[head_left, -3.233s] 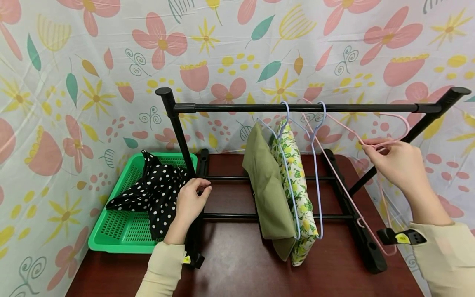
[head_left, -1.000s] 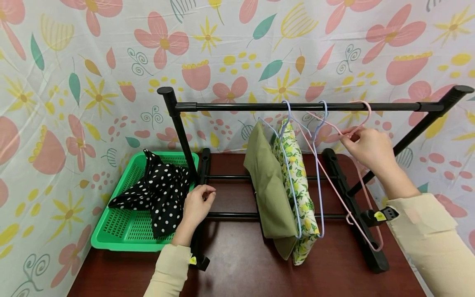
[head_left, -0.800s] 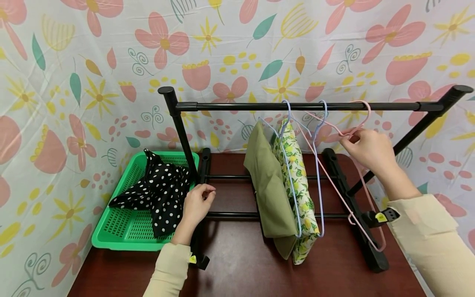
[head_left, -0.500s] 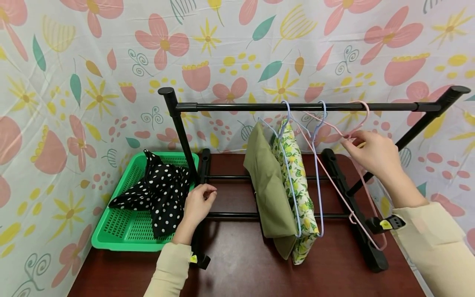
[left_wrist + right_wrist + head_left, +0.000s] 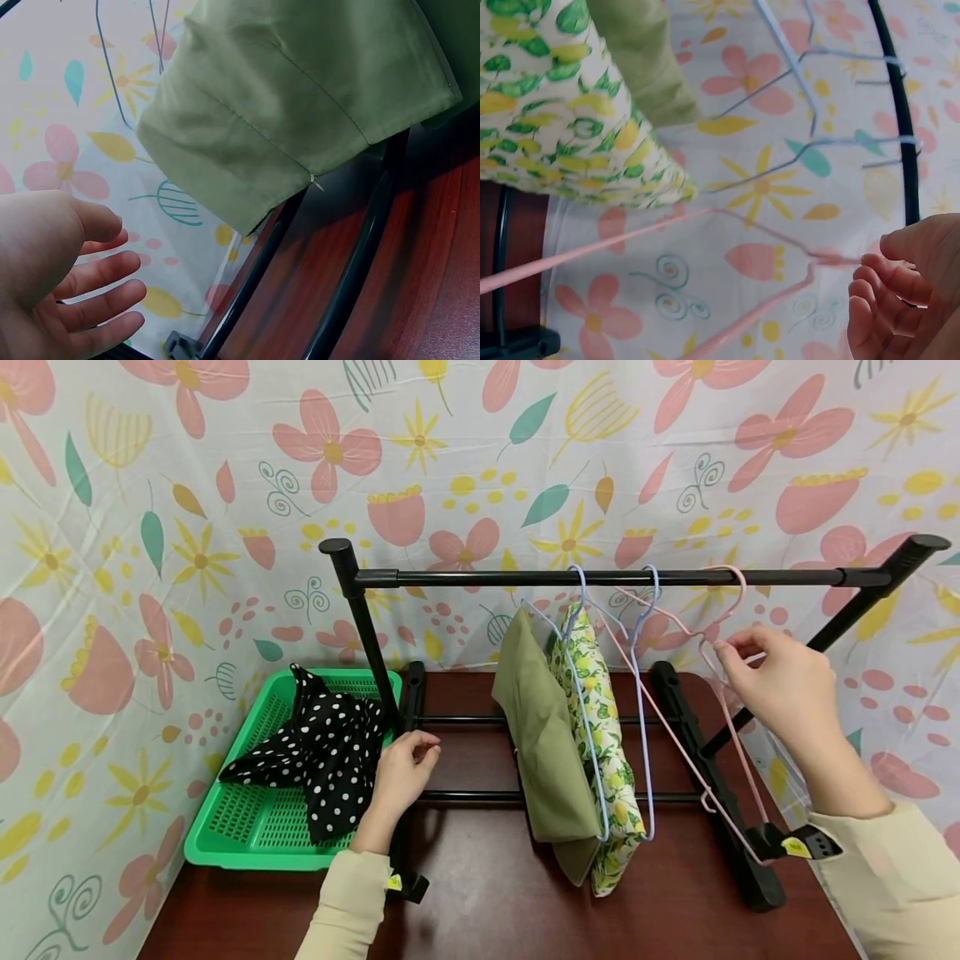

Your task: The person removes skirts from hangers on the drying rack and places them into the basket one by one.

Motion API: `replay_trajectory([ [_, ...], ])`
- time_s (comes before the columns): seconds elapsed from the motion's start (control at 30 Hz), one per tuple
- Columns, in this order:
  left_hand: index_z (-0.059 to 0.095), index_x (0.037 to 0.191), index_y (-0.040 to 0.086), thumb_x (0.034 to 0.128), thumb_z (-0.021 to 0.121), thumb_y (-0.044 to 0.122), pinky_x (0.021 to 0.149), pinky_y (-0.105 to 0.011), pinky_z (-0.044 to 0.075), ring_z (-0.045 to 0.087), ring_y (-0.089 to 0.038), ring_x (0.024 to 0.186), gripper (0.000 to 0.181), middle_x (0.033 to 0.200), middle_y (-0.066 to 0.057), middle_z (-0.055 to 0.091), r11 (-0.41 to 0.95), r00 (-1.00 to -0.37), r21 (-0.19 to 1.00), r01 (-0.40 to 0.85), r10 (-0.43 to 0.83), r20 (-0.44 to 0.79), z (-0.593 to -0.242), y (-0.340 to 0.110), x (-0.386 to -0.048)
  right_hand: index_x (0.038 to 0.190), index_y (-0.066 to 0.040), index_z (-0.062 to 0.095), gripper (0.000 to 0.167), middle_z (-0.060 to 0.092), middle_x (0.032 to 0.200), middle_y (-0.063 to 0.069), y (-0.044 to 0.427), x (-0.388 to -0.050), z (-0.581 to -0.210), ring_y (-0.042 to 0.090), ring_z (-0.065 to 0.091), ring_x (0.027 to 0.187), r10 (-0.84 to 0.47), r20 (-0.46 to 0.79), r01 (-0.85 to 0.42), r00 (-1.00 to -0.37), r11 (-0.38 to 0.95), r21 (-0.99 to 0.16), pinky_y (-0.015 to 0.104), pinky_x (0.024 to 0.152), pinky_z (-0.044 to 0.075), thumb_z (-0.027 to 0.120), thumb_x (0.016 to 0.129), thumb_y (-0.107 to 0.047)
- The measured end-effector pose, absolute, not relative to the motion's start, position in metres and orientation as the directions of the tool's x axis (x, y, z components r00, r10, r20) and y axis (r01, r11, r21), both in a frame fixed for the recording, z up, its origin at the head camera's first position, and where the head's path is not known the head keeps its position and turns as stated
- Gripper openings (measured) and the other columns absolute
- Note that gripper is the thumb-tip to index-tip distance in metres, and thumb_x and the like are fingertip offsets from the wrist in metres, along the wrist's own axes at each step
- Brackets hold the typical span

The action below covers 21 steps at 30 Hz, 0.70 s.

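Note:
A pink hanger (image 5: 678, 746) hangs by its hook from the black rod (image 5: 480, 578), right of two lavender hangers (image 5: 645, 727). My right hand (image 5: 787, 685) is beside the pink hanger's neck, fingers loosely bent and holding nothing; whether a fingertip touches the wire I cannot tell. On the lavender hangers are an olive green cloth piece (image 5: 543, 743) and a lemon-print cloth piece (image 5: 600, 752). My left hand (image 5: 401, 777) hovers relaxed near the rack's left post, with nothing in its fingers. In the left wrist view, the olive cloth (image 5: 300, 97) shows a small zip pull.
A green basket (image 5: 206, 827) stands on the left, with a black polka-dot cloth (image 5: 330, 752) lying in it. The rack's lower bars (image 5: 465, 797) cross above the dark red table (image 5: 487, 893). A floral sheet (image 5: 465, 452) covers the wall behind.
The pink hanger was carried left and hooked onto the rod. Since then my right hand has let go of its neck and drawn slightly right. My left hand has barely moved.

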<state>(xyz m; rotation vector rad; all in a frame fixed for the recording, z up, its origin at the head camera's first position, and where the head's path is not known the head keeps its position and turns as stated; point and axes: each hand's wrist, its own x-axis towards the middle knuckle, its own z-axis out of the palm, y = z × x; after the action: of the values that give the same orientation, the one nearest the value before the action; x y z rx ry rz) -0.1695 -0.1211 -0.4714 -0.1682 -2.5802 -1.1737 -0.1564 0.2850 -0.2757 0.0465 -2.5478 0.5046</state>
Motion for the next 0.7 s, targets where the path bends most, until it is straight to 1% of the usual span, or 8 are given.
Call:
replay_trajectory([
  [0.03,0.069,0.088,0.017,0.0838,0.066,0.016,0.065,-0.028,0.051,0.061,-0.012,0.074,0.006,0.083,0.003,0.064,0.658,-0.947,0.717,0.231,-0.016,0.32,-0.472,-0.121,-0.17,0.086,-0.005,0.066,0.021,0.067,0.075,0.019,0.282,-0.155,-0.275,-0.022,0.038,0.054,0.055,0.522,-0.151,-0.851,0.927,-0.344,0.032,0.048,0.037,0.058,0.087,-0.024],
  [0.1,0.069,0.089,0.016,0.0837,0.066,0.016,0.066,-0.029,0.051,0.061,-0.012,0.075,0.006,0.083,0.003,0.064,0.653,-0.946,0.719,0.237,-0.014,0.324,-0.471,-0.121,-0.171,0.087,-0.005,0.067,0.02,0.067,0.073,0.017,0.276,-0.152,-0.273,-0.03,0.026,0.054,0.029,0.541,-0.186,-0.841,0.922,-0.339,0.024,0.048,0.035,0.059,0.087,-0.024],
  [0.17,0.07,0.09,0.014,0.0838,0.066,0.015,0.067,-0.031,0.052,0.062,-0.014,0.076,0.008,0.084,0.002,0.065,0.645,-0.947,0.726,0.239,-0.011,0.321,-0.471,-0.121,-0.171,0.086,-0.005,0.067,0.02,0.066,0.069,0.015,0.271,-0.151,-0.271,-0.032,0.026,0.054,0.002,0.568,-0.223,-0.823,0.918,-0.327,0.02,0.048,0.033,0.059,0.087,-0.023],
  [0.3,0.07,0.091,0.013,0.0841,0.066,0.015,0.068,-0.031,0.053,0.063,-0.015,0.077,0.008,0.084,0.001,0.065,0.634,-0.949,0.735,0.242,-0.005,0.316,-0.47,-0.122,-0.172,0.086,-0.006,0.069,0.017,0.066,0.069,0.012,0.263,-0.153,-0.269,-0.017,0.041,0.052,-0.049,0.596,-0.273,-0.802,0.917,-0.291,0.023,0.048,0.034,0.061,0.087,-0.021],
  [0.4,0.069,0.09,0.016,0.0838,0.066,0.015,0.068,-0.031,0.053,0.063,-0.014,0.076,0.007,0.083,0.001,0.065,0.631,-0.946,0.735,0.249,-0.005,0.324,-0.47,-0.123,-0.172,0.088,-0.007,0.07,0.015,0.067,0.071,0.011,0.257,-0.157,-0.268,0.007,0.053,0.051,-0.093,0.579,-0.301,-0.81,0.913,-0.275,0.028,0.045,0.035,0.062,0.087,-0.019],
  [0.5,0.069,0.089,0.017,0.0834,0.067,0.015,0.067,-0.031,0.053,0.062,-0.013,0.075,0.006,0.083,0.002,0.065,0.627,-0.944,0.737,0.254,-0.006,0.331,-0.471,-0.124,-0.171,0.091,-0.008,0.07,0.013,0.066,0.073,0.01,0.249,-0.16,-0.266,0.02,0.057,0.056,-0.136,0.555,-0.332,-0.821,0.904,-0.269,0.028,0.045,0.034,0.061,0.087,-0.018],
  [0.53,0.069,0.089,0.017,0.0833,0.067,0.014,0.067,-0.031,0.053,0.062,-0.013,0.075,0.006,0.083,0.001,0.065,0.625,-0.942,0.737,0.258,-0.005,0.334,-0.472,-0.124,-0.171,0.091,-0.008,0.07,0.013,0.067,0.073,0.01,0.247,-0.162,-0.265,0.023,0.058,0.057,-0.148,0.552,-0.344,-0.821,0.9,-0.269,0.028,0.045,0.035,0.061,0.088,-0.017],
  [0.7,0.07,0.09,0.015,0.0832,0.067,0.015,0.065,-0.029,0.053,0.062,-0.013,0.074,0.008,0.084,0.001,0.065,0.624,-0.942,0.735,0.264,0.005,0.335,-0.476,-0.123,-0.17,0.092,-0.007,0.071,0.012,0.068,0.076,0.01,0.234,-0.166,-0.263,0.025,0.062,0.061,-0.207,0.579,-0.408,-0.789,0.881,-0.241,0.031,0.049,0.04,0.063,0.086,-0.014],
])
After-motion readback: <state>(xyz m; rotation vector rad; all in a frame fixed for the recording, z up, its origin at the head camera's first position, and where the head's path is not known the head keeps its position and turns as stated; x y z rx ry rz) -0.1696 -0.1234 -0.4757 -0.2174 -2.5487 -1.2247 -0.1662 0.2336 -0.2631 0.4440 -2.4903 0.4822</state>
